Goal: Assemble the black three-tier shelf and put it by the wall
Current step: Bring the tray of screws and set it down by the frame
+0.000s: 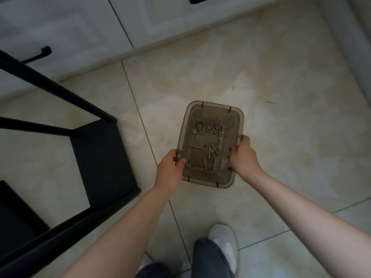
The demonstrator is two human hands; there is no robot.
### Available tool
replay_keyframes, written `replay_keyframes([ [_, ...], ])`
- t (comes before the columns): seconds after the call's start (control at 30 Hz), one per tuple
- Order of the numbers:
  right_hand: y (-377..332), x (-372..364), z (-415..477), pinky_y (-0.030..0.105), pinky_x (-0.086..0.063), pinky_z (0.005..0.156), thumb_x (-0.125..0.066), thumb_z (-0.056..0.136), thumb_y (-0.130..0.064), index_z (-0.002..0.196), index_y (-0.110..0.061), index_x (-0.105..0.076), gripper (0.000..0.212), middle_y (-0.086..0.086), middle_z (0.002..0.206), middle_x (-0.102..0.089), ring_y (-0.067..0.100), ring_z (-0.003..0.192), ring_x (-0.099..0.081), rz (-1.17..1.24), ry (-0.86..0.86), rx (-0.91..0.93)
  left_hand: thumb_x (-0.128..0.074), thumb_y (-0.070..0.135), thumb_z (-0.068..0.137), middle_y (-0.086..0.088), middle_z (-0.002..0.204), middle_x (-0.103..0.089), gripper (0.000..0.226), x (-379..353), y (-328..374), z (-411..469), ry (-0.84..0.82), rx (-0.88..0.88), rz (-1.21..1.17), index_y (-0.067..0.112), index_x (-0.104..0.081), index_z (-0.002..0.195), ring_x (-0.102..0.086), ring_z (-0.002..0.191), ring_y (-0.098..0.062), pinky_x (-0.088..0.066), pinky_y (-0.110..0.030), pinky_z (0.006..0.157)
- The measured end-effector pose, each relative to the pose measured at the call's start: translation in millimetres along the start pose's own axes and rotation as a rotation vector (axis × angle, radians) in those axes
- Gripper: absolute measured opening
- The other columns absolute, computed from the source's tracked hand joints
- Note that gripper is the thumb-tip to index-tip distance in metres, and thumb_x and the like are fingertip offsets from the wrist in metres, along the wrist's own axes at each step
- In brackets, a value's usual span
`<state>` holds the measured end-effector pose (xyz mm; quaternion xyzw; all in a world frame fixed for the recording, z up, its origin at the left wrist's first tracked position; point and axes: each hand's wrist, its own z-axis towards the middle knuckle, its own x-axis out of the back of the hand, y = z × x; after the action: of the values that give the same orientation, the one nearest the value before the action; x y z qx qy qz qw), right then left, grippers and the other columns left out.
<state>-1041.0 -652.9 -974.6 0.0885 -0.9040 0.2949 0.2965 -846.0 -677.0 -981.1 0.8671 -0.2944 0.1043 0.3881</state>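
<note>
Nearest, two bare forearms (130,227); left hand (170,167) and right hand (244,155) each clamped on a long side of one smoky plastic box (214,105), thumbs over the rim, low above the floor (281,97).
Left of it, untouched on the floor near the white cabinet (80,27), black shelf (104,153): two dark panels and three slim bars in view; probably stiff metal, awkward rather than heavy, best taken by the bars. Inside the box, loose and likely to slide if tipped: roughly eight long screws (196,147), about eight small nuts or washers (209,127), one little spanner (215,162). Beyond: two black cabinet handles (36,57), one grey slipper (222,235).
</note>
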Motion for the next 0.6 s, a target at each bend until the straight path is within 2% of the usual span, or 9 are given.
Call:
replay_keyframes([
  [0.07,1,-4,-1,0.033,-0.040,0.076,-0.042,0.096,-0.003,0.140,0.000,-0.031,0.045,0.028,0.120,-0.060,0.044,0.108,-0.058,-0.001,0.026,0.032,-0.055,0.015,0.103,0.005,0.105,-0.062,0.020,-1,-5,0,-0.011,-0.046,-0.004,0.019,-0.061,0.123,-0.063,0.097,-0.017,-0.046,-0.022,0.081],
  [0.1,0,-6,-2,0.031,-0.038,0.075,-0.045,0.095,-0.005,0.141,-0.001,-0.029,0.049,0.026,0.121,-0.060,0.043,0.108,-0.058,0.009,0.034,0.057,-0.054,0.015,0.103,0.005,0.103,-0.063,0.017,0,-7,0,-0.015,-0.082,0.003,0.020,-0.061,0.118,-0.063,0.094,-0.015,-0.045,-0.016,0.078],
  [0.17,1,-11,-3,0.035,-0.043,0.078,-0.051,0.094,-0.010,0.144,-0.006,-0.024,0.057,0.021,0.121,-0.062,0.041,0.108,-0.060,0.027,0.043,0.098,-0.056,0.012,0.101,0.008,0.097,-0.065,0.014,2,-13,4,-0.012,-0.138,-0.008,0.023,-0.061,0.108,-0.063,0.083,-0.001,-0.042,-0.004,0.067],
  [0.2,1,-12,-2,0.039,-0.047,0.081,-0.051,0.093,-0.011,0.145,-0.009,-0.021,0.060,0.018,0.121,-0.062,0.039,0.107,-0.061,0.015,0.044,0.117,-0.058,0.010,0.099,0.010,0.094,-0.067,0.017,3,-14,6,-0.009,-0.152,-0.036,0.026,-0.062,0.103,-0.063,0.078,0.004,-0.042,-0.003,0.063],
  [0.27,5,-16,2,0.042,-0.049,0.083,-0.049,0.091,-0.008,0.148,-0.013,-0.018,0.065,0.014,0.118,-0.063,0.038,0.105,-0.062,-0.013,0.064,0.150,-0.059,0.005,0.096,0.014,0.090,-0.069,0.029,2,-18,10,-0.016,-0.183,-0.081,0.033,-0.062,0.098,-0.064,0.075,0.010,-0.043,-0.002,0.062],
  [0.33,11,-18,6,0.040,-0.049,0.083,-0.049,0.090,-0.005,0.150,-0.014,-0.017,0.069,0.013,0.119,-0.063,0.037,0.106,-0.062,-0.006,0.088,0.188,-0.060,0.001,0.094,0.014,0.090,-0.070,0.036,-2,-22,16,-0.013,-0.214,-0.112,0.038,-0.062,0.097,-0.065,0.076,0.009,-0.046,-0.004,0.064],
  [0.43,19,-21,11,0.040,-0.049,0.086,-0.051,0.089,-0.005,0.151,-0.013,-0.015,0.072,0.013,0.121,-0.063,0.036,0.107,-0.062,-0.005,0.102,0.233,-0.060,0.001,0.093,0.011,0.094,-0.072,0.038,-10,-31,22,0.014,-0.260,-0.138,0.037,-0.063,0.101,-0.067,0.082,0.004,-0.051,-0.011,0.073],
  [0.6,26,-25,17,0.031,-0.042,0.076,-0.055,0.091,-0.008,0.150,-0.011,-0.018,0.071,0.013,0.118,-0.064,0.035,0.107,-0.062,-0.004,0.134,0.296,-0.061,0.005,0.095,0.020,0.091,-0.074,0.033,-12,-41,28,0.000,-0.293,-0.200,0.037,-0.065,0.104,-0.069,0.085,0.003,-0.052,-0.009,0.070],
])
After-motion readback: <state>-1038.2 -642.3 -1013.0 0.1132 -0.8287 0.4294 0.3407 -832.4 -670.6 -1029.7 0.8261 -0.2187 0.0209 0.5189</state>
